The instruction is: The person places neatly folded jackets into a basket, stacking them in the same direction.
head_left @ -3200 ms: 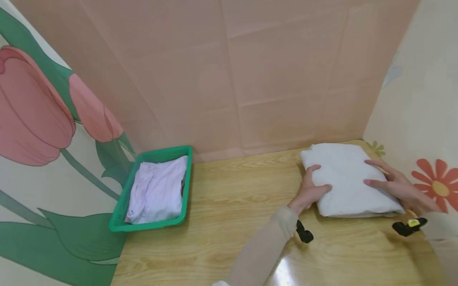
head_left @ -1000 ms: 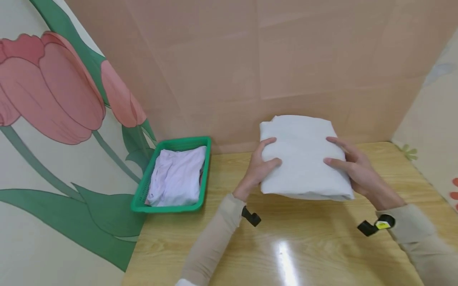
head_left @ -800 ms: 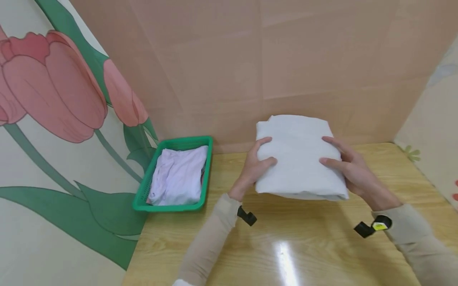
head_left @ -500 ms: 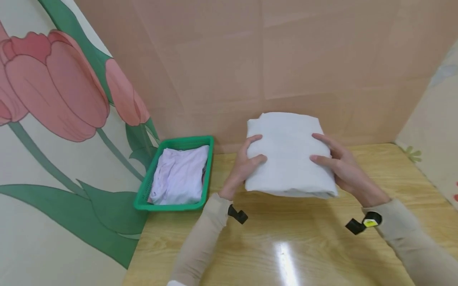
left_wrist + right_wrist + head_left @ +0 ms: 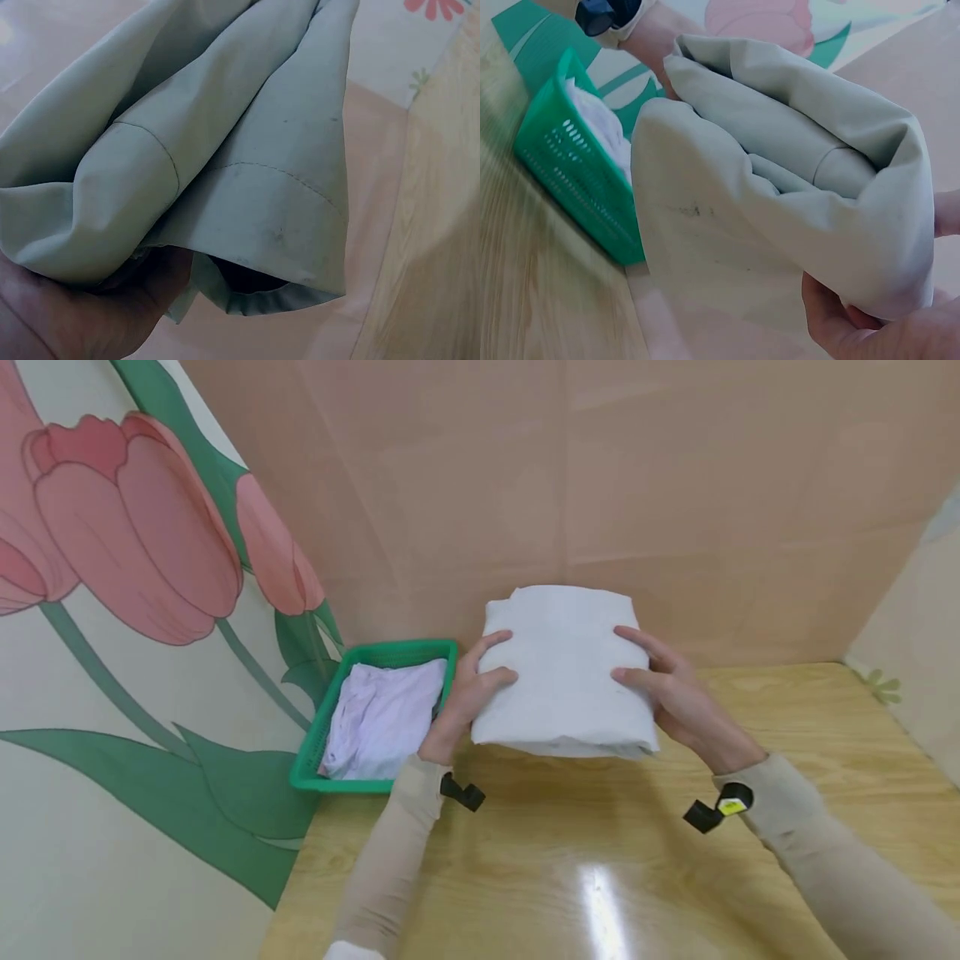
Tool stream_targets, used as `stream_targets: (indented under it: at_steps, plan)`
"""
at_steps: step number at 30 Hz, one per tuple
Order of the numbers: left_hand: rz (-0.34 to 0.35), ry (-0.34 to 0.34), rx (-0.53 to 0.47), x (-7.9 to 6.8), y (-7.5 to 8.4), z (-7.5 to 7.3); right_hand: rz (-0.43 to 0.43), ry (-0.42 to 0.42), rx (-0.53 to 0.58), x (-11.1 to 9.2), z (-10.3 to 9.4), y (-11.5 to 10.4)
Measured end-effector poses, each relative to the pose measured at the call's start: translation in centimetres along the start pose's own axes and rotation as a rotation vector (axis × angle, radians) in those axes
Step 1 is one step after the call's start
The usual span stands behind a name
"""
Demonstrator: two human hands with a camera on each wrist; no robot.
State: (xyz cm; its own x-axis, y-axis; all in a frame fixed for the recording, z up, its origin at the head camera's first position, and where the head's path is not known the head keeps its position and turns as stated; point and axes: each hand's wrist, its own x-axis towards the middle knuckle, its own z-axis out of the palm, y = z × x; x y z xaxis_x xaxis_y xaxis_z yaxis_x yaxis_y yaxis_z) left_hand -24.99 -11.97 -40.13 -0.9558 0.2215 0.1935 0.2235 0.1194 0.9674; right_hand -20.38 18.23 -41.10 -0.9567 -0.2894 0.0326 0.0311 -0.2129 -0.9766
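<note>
A folded white garment (image 5: 566, 672) is held up over the wooden table by both hands. My left hand (image 5: 468, 689) grips its left edge, thumb and one finger on top and the rest hidden beneath. On the opposite edge, my right hand (image 5: 678, 697) holds it the same way. Seen from the left wrist, the garment (image 5: 270, 210) has stitched hems and loose layered folds above the hand. From the right wrist, its rolled layers (image 5: 780, 150) show, with a few small dark marks on the fabric.
A green plastic basket (image 5: 345, 785) stands at the table's back left, just beyond my left forearm. Folded pale lilac clothing (image 5: 390, 710) lies inside it. A tan cloth backdrop (image 5: 480, 510) rises behind the wooden table (image 5: 525, 860), with flower-painted walls on either side.
Both hands have lifted the white garment off the table's right side and carried it leftward. Over the last second it has kept moving left, closer to the green basket.
</note>
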Motion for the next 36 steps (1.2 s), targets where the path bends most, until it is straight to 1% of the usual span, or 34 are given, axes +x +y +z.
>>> stream_targets:
  at_steps: [6,10,15,20,28,32,36]
  plan:
    - [-0.027,0.017,-0.028,0.5,0.3,-1.9,0.000,-0.013,0.043,1.4,1.4,-0.6]
    - [-0.037,0.040,-0.030,0.4,0.7,-3.0,0.004,-0.020,0.071,2.3,2.2,-0.8]
    - [-0.038,0.033,-0.012,0.3,1.3,-5.0,0.002,-0.048,0.078,3.4,3.6,-1.0]
    - [-0.035,0.025,0.008,-0.1,2.2,-7.2,-0.021,-0.083,0.067,4.6,5.0,-1.0]
    - [-0.079,0.034,0.046,-0.6,3.4,-9.9,-0.058,-0.126,0.076,6.4,7.3,-1.2]
    - [-0.091,0.039,0.054,-0.8,3.6,-11.3,-0.074,-0.148,0.099,7.3,8.4,-0.9]
    - [-0.104,0.056,0.089,-1.1,3.9,-12.7,-0.080,-0.162,0.114,8.1,9.5,-0.3]
